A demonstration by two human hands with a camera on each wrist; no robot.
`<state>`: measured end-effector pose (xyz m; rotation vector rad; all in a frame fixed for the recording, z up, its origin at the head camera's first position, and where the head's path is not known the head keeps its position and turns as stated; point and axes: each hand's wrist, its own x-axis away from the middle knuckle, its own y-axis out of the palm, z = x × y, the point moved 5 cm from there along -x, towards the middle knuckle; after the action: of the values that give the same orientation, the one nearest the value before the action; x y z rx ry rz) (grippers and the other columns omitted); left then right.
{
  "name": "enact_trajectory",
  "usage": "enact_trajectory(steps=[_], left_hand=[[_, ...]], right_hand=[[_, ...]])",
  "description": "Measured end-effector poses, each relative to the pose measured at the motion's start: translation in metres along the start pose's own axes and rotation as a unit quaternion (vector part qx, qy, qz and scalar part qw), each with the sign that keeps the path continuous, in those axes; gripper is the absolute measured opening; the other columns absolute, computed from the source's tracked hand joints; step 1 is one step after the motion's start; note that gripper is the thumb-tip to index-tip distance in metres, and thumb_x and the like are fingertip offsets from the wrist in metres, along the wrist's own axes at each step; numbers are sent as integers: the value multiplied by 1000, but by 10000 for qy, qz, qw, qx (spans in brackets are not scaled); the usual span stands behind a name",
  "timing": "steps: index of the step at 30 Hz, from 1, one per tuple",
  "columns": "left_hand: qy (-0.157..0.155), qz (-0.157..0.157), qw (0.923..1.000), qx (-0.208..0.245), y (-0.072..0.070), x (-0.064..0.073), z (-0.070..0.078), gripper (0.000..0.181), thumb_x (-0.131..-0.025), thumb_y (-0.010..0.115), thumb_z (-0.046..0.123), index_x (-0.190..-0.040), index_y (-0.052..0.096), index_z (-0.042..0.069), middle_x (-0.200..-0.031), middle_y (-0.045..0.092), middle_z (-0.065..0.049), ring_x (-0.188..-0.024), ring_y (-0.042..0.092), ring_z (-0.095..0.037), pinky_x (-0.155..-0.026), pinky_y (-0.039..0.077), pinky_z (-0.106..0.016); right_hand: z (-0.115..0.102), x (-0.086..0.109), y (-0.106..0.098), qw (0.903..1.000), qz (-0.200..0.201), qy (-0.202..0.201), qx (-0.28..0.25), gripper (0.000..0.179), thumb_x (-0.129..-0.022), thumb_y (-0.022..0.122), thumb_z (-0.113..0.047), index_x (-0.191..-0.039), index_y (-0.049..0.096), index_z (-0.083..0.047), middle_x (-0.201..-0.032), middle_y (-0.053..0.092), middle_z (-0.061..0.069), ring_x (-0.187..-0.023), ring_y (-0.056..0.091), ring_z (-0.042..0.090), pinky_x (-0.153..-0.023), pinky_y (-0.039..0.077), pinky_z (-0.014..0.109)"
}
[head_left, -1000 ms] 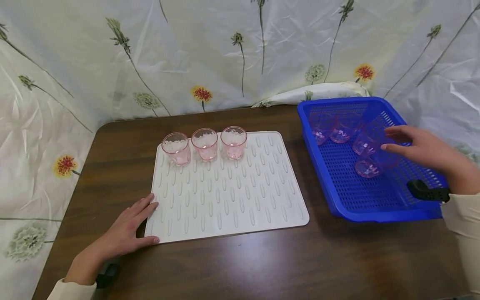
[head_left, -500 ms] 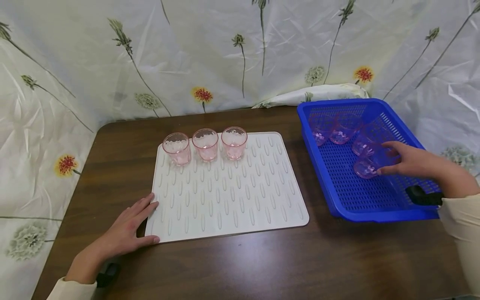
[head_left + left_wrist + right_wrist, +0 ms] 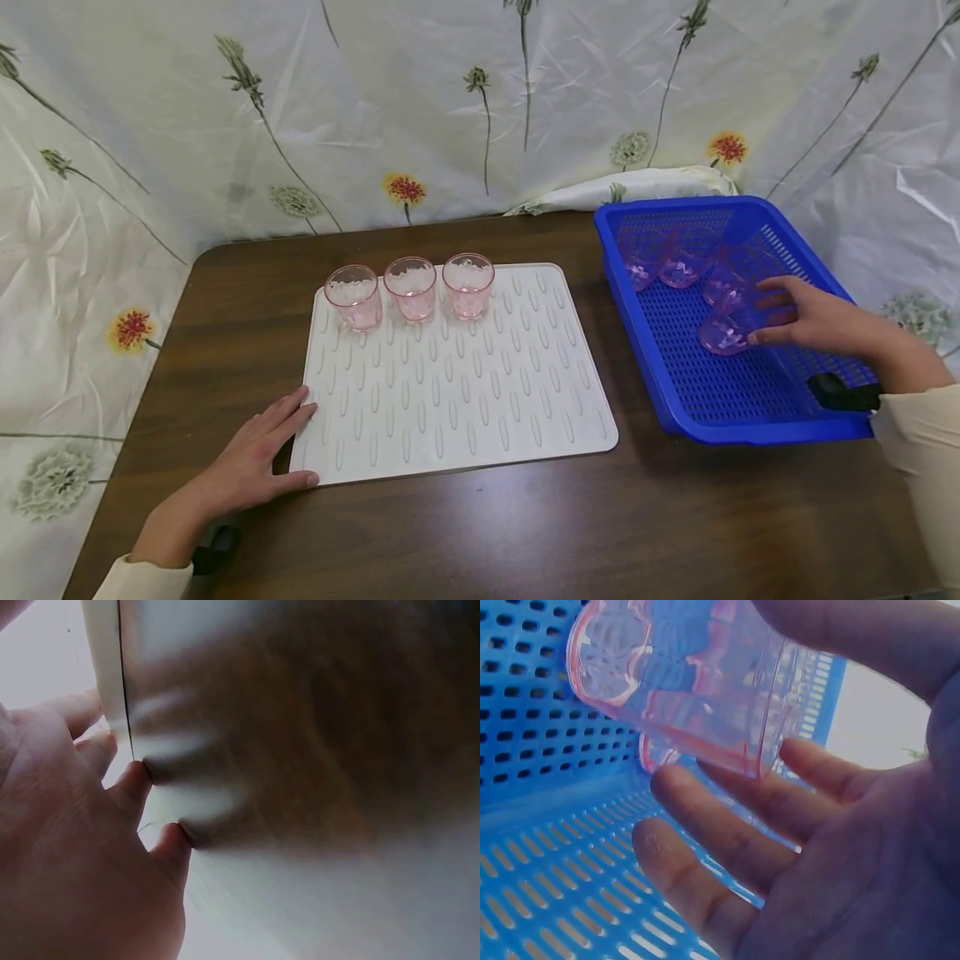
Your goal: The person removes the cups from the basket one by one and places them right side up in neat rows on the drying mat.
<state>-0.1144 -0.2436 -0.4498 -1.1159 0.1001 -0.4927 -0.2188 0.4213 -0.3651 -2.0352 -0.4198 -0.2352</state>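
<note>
Glass (image 3: 686, 682), mouth up, long axis near upright, right fingers (image 3: 776, 799) around it

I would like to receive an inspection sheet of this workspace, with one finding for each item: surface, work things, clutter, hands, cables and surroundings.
Surface: dark wood-look table, with a white mat lying on it.
Work things: three pink glasses standing upright in a row along the mat's far edge, toward its left; four more glasses in the blue basket at right.
Clutter: nothing seen.
Left hand: fingertips and thumb rest on the mat's left edge.
Right hand: inside the basket, thumb and fingers at the front glass; whether it is gripped cannot be told.
Cables: nothing seen.
Surroundings: flower-patterned cloth behind the table.
</note>
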Motion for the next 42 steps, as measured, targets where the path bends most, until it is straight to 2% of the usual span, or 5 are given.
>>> enact_trajectory(steps=[6,12,18,37,42], left_hand=[[-10,11,10000,-3,0,0,-1,92,-79,75,53,-151,39,8,-163,24,-18,-146,26,-47,-109,25,-74],[2,18,10000,-20,0,0,0,92,-79,75,53,-151,39,8,-163,24,-18,-146,27,-48,-109,25,-75],[30,48,10000,-32,-2,1,-1,92,-79,75,52,-151,38,9,-164,24,-18,-145,27,-49,-108,26,-74],[-88,-59,9999,20,-1,0,0,94,-79,73,56,-152,38,9,-164,23,-18,-146,25,-49,-110,23,-75],[-82,-56,9999,-29,-1,0,1,94,-79,74,57,-151,39,9,-164,23,-18,-146,26,-48,-110,24,-75]], right_hand=[[-14,-7,13,9971,-349,-526,-427,83,-91,71,-11,-149,15,8,-142,37,42,-119,52,61,-83,59,48],[-23,-19,22,9920,-859,-634,-681,83,-92,69,-18,-154,15,-5,-145,42,37,-124,53,56,-86,59,49],[-29,-28,26,9872,-1089,-699,-934,84,-91,70,-14,-153,14,-4,-145,41,38,-124,53,56,-85,60,46],[-34,-30,32,9817,-1192,-864,-1205,84,-88,71,-6,-149,13,-1,-144,39,40,-121,54,55,-82,61,41],[-39,-31,27,9888,-885,-832,-872,82,-87,74,-11,-148,20,1,-144,43,37,-123,55,52,-83,60,37]])
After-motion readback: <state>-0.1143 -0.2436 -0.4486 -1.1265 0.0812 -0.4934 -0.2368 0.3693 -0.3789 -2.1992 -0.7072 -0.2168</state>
